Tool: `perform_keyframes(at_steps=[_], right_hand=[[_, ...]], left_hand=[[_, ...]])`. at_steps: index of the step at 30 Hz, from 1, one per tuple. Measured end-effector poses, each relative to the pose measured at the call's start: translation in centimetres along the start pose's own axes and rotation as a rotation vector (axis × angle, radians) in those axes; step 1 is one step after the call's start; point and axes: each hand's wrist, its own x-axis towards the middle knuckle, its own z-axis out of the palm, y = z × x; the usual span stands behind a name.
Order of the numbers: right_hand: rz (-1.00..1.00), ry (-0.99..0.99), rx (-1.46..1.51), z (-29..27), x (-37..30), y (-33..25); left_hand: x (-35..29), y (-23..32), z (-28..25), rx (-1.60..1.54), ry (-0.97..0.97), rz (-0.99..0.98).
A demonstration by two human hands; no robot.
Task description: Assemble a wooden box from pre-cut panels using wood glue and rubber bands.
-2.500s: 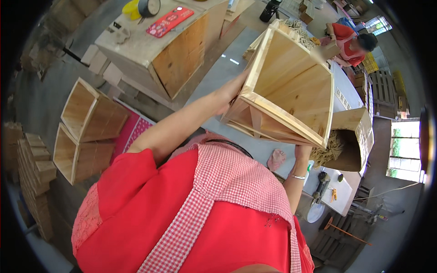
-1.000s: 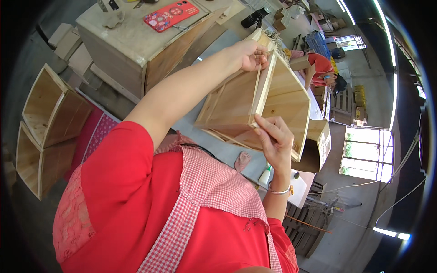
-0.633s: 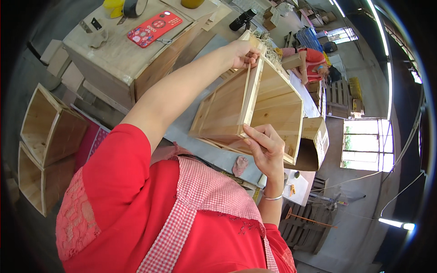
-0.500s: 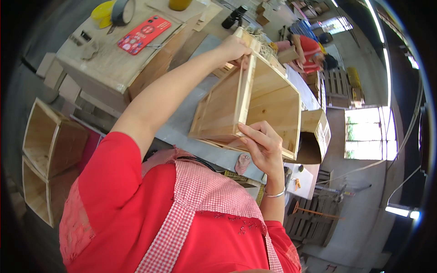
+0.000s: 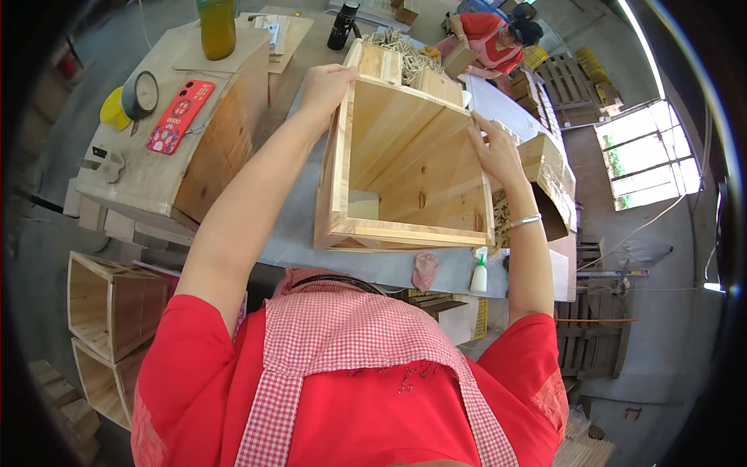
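An open wooden box (image 5: 420,175) of pale planks stands on the grey worktable (image 5: 358,263), its opening facing me. My left hand (image 5: 327,92) is closed on the rim at its far left corner. At the far right corner, my right hand (image 5: 498,152) grips the rim with its fingers over the edge. Some fingertips of both hands are hidden behind the wood. Near the table's front edge lie a pink cloth (image 5: 425,271) and a white glue bottle (image 5: 479,277) with a green tip. Behind the box is a heap of small wooden sticks (image 5: 398,48).
A side bench (image 5: 210,101) on the left bears a red phone (image 5: 180,117), a tape roll (image 5: 141,95) and an amber-filled jar (image 5: 218,31). Stacked wooden boxes (image 5: 117,311) stand below it. A cardboard box (image 5: 545,165) is at right; a co-worker (image 5: 490,39) bends beyond.
The box has turned and now stands with its opening toward me. My right hand has gone from its near corner to the far right corner; the left has shifted left. The glue bottle has come into view.
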Motion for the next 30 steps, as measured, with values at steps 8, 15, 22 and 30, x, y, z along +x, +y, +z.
perform_keyframes(at_steps=[8, 15, 22, 30], right_hand=[[-0.111, 0.159, -0.113, 0.8, 1.2, 0.4], [-0.139, 0.251, 0.271, 4.2, 0.1, 4.2], [0.088, 0.031, 0.969, 0.3, -15.9, 2.3], [0.045, 0.199, 1.228, 3.4, -17.3, 1.4]], left_hand=[[6.3, -3.6, -3.5, 0.349, 0.061, 0.382], [3.7, -1.2, -2.3, 0.537, 0.157, 0.18], [-12.1, 1.2, -4.6, -0.204, -0.339, -0.015], [-21.0, 2.5, -3.5, 0.001, -0.241, -0.135]])
